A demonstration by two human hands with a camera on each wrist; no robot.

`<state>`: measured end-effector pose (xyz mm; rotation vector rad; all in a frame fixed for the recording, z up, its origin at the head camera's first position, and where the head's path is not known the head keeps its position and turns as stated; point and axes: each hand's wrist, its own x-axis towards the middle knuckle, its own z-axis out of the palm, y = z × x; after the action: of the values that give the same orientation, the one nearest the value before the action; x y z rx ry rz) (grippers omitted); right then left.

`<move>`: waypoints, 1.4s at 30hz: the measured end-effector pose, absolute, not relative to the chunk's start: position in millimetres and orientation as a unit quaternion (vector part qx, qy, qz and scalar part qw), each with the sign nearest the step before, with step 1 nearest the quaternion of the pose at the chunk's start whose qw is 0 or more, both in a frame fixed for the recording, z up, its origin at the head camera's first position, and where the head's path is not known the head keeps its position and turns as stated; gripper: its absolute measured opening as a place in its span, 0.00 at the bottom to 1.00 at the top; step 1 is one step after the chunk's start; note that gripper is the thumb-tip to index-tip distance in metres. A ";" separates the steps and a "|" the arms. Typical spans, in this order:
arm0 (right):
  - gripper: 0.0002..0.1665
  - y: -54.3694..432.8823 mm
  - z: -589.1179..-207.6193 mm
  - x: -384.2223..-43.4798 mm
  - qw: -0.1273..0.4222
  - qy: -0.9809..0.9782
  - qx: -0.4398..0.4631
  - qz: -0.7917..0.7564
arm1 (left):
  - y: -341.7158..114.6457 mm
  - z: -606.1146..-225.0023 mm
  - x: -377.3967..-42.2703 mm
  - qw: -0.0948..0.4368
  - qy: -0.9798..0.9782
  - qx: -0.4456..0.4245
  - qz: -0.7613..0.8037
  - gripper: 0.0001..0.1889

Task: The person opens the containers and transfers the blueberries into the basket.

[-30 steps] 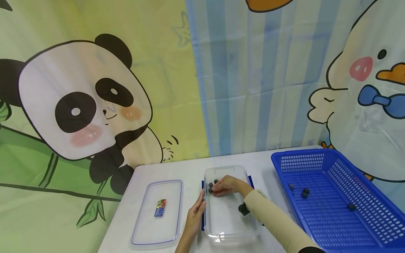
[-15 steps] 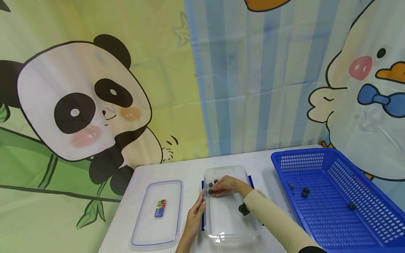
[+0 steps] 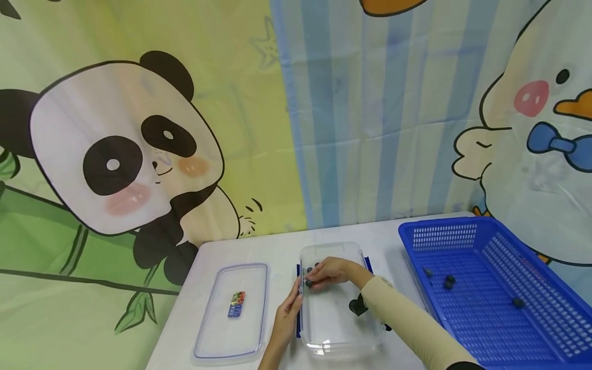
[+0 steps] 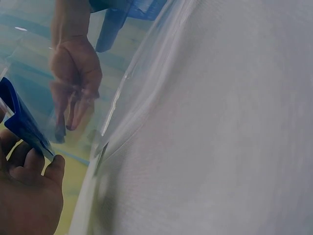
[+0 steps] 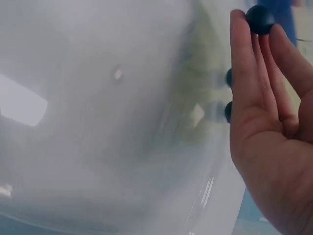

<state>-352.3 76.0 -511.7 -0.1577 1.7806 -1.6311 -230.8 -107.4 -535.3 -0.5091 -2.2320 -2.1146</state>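
Note:
A clear plastic storage box (image 3: 339,329) with blue side latches stands on the white table. My left hand (image 3: 287,311) holds its left side; in the left wrist view the bent fingers (image 4: 34,161) lie against a blue latch (image 4: 22,115). Inside the box, near its left wall, my right hand (image 3: 332,272) pinches a small dark blueberry-like ball (image 5: 259,19) between thumb and fingertips. Two more such balls show partly behind the fingers in the right wrist view, one being this lower ball (image 5: 228,112).
Left of the box lies its clear lid (image 3: 213,334), bearing a fruit-picture label (image 3: 236,304). A blue slotted basket (image 3: 485,329) on the right contains several dark balls (image 3: 449,281). Behind the table hangs a printed curtain (image 3: 342,128).
The right hand stays at the box's left wall; the pinched ball appears slightly lower. The left hand keeps its place on the box side. The whole head view has shifted a little.

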 end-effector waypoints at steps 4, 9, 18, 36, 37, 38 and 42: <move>0.16 88.5 -500.0 -348.8 0.362 0.656 -0.075 -0.658 | -103.7 -547.0 -233.0 0.013 -0.705 -0.171 -0.689 0.24; 0.18 119.1 -463.9 -345.4 0.358 0.623 -0.111 -0.687 | -102.0 -564.0 -239.4 0.027 -0.700 -0.159 -0.695 0.23; 0.15 246.8 -418.9 -330.5 0.296 0.616 -0.169 -0.710 | -103.2 -565.7 -241.3 0.037 -0.710 -0.146 -0.688 0.24; 0.23 443.3 -500.4 -297.1 0.337 0.542 -0.061 -0.767 | -113.4 -552.0 -238.6 0.045 -0.701 -0.142 -0.697 0.23; 0.23 447.0 -504.2 -295.2 0.337 0.545 -0.054 -0.766 | -112.5 -551.4 -238.5 0.044 -0.699 -0.145 -0.699 0.23; 0.23 450.3 -507.6 -293.3 0.336 0.549 -0.050 -0.764 | -111.4 -552.7 -239.1 0.047 -0.700 -0.151 -0.696 0.23; 0.23 460.8 -515.8 -286.0 0.335 0.558 -0.048 -0.758 | -107.9 -562.7 -243.4 0.050 -0.702 -0.159 -0.693 0.23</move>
<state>-286.0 460.8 -515.8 -0.1261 1.4570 -1.9767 -243.4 -107.9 -562.7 -0.4831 -2.1360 -2.1096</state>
